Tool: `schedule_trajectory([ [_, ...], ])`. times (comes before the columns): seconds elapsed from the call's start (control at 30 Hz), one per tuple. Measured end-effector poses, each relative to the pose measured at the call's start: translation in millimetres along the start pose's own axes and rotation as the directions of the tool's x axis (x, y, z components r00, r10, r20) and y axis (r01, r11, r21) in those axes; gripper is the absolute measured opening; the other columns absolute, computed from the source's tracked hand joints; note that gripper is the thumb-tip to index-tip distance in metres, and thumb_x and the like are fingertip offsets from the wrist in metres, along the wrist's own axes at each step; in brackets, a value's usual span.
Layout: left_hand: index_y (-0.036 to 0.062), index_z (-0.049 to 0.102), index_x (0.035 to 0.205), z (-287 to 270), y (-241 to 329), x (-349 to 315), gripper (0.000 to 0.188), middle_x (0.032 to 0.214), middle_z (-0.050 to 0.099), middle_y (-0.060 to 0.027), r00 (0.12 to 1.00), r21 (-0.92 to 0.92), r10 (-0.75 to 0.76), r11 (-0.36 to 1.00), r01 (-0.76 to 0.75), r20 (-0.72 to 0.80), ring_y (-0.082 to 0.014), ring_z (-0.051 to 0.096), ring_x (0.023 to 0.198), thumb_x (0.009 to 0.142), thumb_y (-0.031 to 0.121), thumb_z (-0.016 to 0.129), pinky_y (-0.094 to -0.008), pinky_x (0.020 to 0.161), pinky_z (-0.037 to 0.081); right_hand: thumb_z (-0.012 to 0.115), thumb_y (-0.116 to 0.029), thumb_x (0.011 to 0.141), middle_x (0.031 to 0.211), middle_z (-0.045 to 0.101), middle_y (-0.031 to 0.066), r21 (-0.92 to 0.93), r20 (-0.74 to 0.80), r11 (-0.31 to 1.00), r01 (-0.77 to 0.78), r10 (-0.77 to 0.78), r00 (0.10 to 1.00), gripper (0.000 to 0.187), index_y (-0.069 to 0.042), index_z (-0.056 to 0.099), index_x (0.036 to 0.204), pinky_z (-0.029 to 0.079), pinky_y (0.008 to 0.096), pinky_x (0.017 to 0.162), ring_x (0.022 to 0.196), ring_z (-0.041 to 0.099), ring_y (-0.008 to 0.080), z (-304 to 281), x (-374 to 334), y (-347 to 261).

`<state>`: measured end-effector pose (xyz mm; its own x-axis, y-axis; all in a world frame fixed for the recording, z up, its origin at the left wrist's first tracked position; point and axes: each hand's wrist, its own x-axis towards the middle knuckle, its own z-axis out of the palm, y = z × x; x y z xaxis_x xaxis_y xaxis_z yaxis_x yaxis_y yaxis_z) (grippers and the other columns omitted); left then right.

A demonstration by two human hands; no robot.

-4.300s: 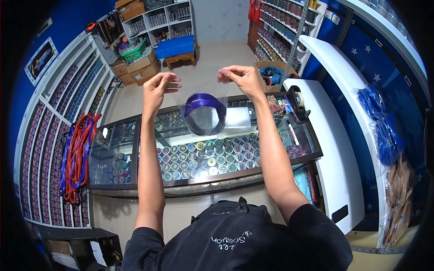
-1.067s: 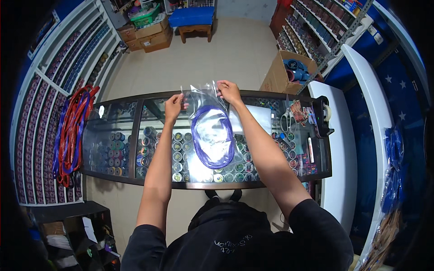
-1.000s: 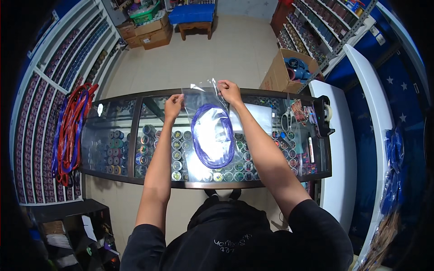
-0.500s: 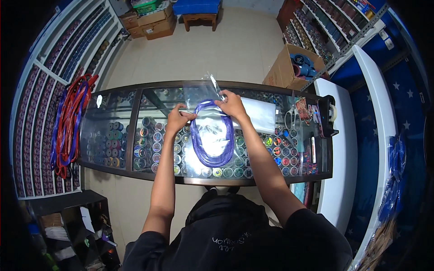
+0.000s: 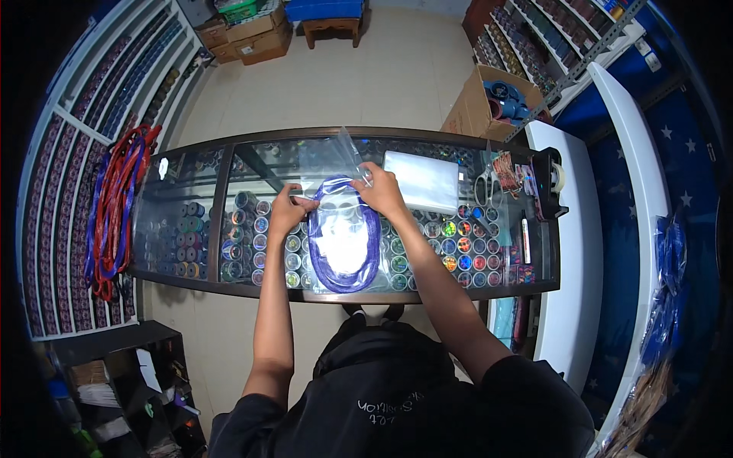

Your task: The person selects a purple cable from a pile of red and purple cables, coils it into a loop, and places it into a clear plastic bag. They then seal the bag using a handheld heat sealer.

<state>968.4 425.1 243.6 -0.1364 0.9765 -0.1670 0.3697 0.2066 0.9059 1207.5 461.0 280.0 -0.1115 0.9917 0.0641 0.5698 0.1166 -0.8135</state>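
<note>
So left hand [image 5: 287, 211] and right hand [image 5: 380, 192] both have fingers pinching the clear bag [image 5: 342, 237] by the top of the purple coil [image 5: 372, 244] inside, on the glass table [image 5: 221, 221], probably to hold it flat.

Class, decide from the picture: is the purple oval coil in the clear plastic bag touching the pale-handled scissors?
Apart. The head view shows the coil well to the left of the scissors, a flat translucent plastic sheet lying in the gap.

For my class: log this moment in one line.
purple coil: in clear bag on glass counter | left hand: at coil's upper left | right hand: at coil's upper right
</note>
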Motion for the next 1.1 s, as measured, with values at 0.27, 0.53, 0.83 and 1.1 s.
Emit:
schedule_trajectory([
  [0.27,-0.0053,0.048,0.117,0,7,-7,0.057,0.078,0.069,-0.0094,0.999,-0.052,-0.035,0.998,0.036,0.021,-0.0079,0.057,0.058,0.072,0.009,0.08,-0.0226,0.05,0.044,0.07,-0.019,0.075,0.126,0.051,0.0193,-0.336,-0.262,0.902,0.272,-0.367,0.893,0.042,-0.007,0.061,0.115,0.036,0.0443,0.102,0.12,0.046,0.0348,-22,-34,26],
  [0.53,-0.0051,0.051,0.115,3,17,-11,0.052,0.076,0.07,-0.0085,0.998,-0.022,-0.061,0.998,0.061,-0.003,-0.0087,0.059,0.058,0.074,0.01,0.079,-0.0233,0.049,0.045,0.075,-0.035,0.07,0.146,0.036,0.0145,-0.352,-0.057,0.902,0.251,-0.288,0.956,0.062,-0.021,0.057,0.128,0.009,0.0577,0.109,0.139,0.026,0.0311,-51,-62,44],
  [0.83,0.0013,0.05,0.12,2,12,-7,0.05,0.087,0.069,-0.0073,0.994,0.026,-0.101,0.995,0.1,0.038,-0.0121,0.065,0.073,0.078,0.012,0.076,-0.0273,0.055,0.055,0.067,-0.014,0.074,0.145,0.039,0.0099,-0.378,-0.008,0.89,0.256,-0.28,0.96,0.057,-0.023,0.055,0.129,0.011,0.0542,0.11,0.139,0.028,0.0267,-54,-59,60],
  [1.1,0.0006,0.05,0.12,2,12,-8,0.053,0.086,0.068,-0.0072,0.995,0.025,-0.092,0.995,0.092,0.032,-0.0104,0.064,0.071,0.077,0.013,0.077,-0.0237,0.052,0.051,0.066,-0.014,0.073,0.143,0.042,0.0084,-0.39,-0.018,0.88,0.273,-0.304,0.953,0.055,-0.023,0.057,0.127,0.013,0.0548,0.109,0.138,0.03,0.0258,-65,-42,73],
])
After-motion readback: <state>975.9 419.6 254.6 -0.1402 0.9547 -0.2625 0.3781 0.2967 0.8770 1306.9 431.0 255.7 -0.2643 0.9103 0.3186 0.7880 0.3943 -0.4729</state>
